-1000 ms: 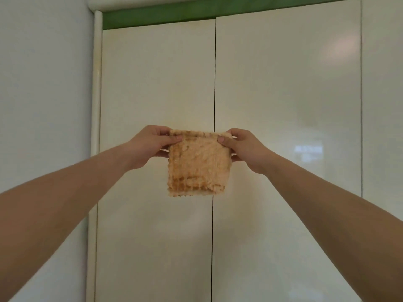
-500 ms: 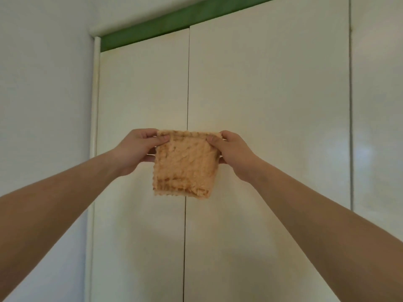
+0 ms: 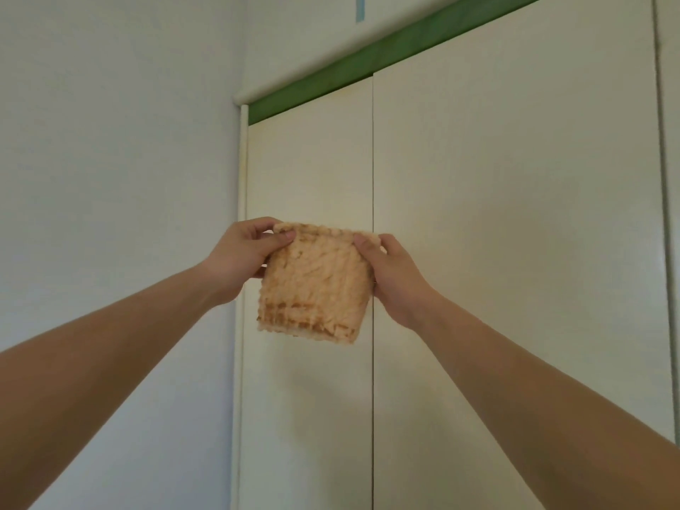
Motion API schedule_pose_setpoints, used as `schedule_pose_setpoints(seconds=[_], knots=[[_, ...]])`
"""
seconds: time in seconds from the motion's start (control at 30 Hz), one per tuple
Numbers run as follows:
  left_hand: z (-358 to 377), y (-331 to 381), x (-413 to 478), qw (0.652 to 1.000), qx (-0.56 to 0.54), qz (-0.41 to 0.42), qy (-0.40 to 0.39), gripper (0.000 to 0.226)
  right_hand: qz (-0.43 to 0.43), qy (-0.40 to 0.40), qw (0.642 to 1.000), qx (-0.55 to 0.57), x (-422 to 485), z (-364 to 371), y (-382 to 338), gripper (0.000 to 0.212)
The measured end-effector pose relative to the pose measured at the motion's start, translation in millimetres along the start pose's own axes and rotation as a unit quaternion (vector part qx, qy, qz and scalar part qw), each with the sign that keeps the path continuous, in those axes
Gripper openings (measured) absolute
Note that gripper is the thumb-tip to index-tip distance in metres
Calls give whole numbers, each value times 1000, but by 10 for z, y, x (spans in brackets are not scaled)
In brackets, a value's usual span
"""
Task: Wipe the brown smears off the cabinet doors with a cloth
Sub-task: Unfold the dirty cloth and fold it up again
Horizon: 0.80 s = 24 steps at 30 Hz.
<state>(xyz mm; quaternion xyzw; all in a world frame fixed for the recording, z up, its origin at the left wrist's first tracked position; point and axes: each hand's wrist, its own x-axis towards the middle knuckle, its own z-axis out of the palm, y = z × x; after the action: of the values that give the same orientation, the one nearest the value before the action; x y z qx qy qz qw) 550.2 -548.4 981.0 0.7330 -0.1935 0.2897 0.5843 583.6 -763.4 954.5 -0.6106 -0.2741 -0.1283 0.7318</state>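
An orange fluffy cloth (image 3: 316, 285) hangs in front of the cream cabinet doors (image 3: 515, 252), with brown stains along its lower edge and top. My left hand (image 3: 243, 255) pinches its top left corner and my right hand (image 3: 390, 274) pinches its top right corner, stretching it flat. The cloth covers part of the left door (image 3: 309, 171) and reaches the seam between the two doors. No brown smear shows on the visible door surfaces.
A white wall (image 3: 117, 178) meets the cabinet at its left edge (image 3: 243, 178). A green strip (image 3: 368, 60) runs along the top of the doors. A third door edge (image 3: 669, 215) shows at the far right.
The view has swung up and to the left, so the doors sit further right in view and more wall shows. Both hands keep their pinch on the cloth's top corners.
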Motion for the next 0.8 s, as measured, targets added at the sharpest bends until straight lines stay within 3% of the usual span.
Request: schedule_pose_setpoints(seconds=[0.1, 0.17, 0.3, 0.53, 0.8], knots=[[-289, 68, -158, 999, 7, 12, 42, 11, 37, -74, 995, 51, -161, 270, 52, 40], [-492, 113, -293, 999, 15, 12, 49, 12, 53, -113, 992, 31, -269, 477, 100, 34], [-953, 179, -613, 999, 30, 1, 42, 13, 78, -105, 991, 23, -452, 942, 140, 19], [-2308, 335, -1412, 995, 62, -34, 64, 15, 55, -106, 992, 43, -852, 2326, 177, 24], [-3755, 873, -2609, 973, 143, -84, 163, 30, 75, -225, 966, 104, -1507, 4025, 229, 17]])
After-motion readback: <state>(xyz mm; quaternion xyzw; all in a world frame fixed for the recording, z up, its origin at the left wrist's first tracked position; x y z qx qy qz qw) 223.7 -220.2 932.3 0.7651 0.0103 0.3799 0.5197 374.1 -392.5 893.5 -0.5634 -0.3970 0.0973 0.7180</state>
